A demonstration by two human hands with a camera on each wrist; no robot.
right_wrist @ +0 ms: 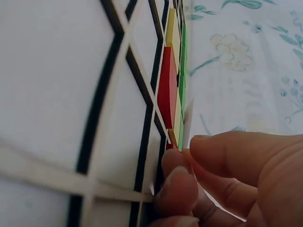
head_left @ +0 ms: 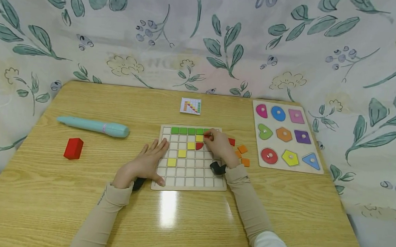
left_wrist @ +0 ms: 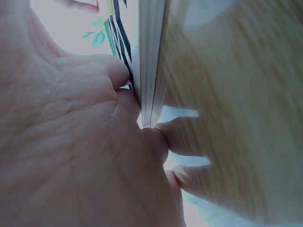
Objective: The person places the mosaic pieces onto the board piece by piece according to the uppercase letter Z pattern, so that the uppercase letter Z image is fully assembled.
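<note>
A white grid board (head_left: pixel 185 172) lies on the table, with a row of green tiles (head_left: pixel 183 131) along its far side and yellow tiles (head_left: pixel 181 153) in a diagonal. A red rounded piece (head_left: pixel 199 146) sits beside the yellow ones; it also shows as a red piece (right_wrist: pixel 165 90) in the right wrist view. My left hand (head_left: pixel 148 161) rests with spread fingers on the board's left edge. At the board's far right, my right hand (head_left: pixel 219 144) pinches a small red piece (right_wrist: pixel 169 146), mostly hidden by the fingertips, down at the grid.
Right of the board lie several orange tiles (head_left: pixel 245 162) and a red piece (head_left: pixel 231 142). A shape puzzle (head_left: pixel 286 146) stands farther right. A pattern card (head_left: pixel 190 106) lies behind the board. To the left are a teal inflatable-looking stick (head_left: pixel 94 126) and a red block (head_left: pixel 73 148).
</note>
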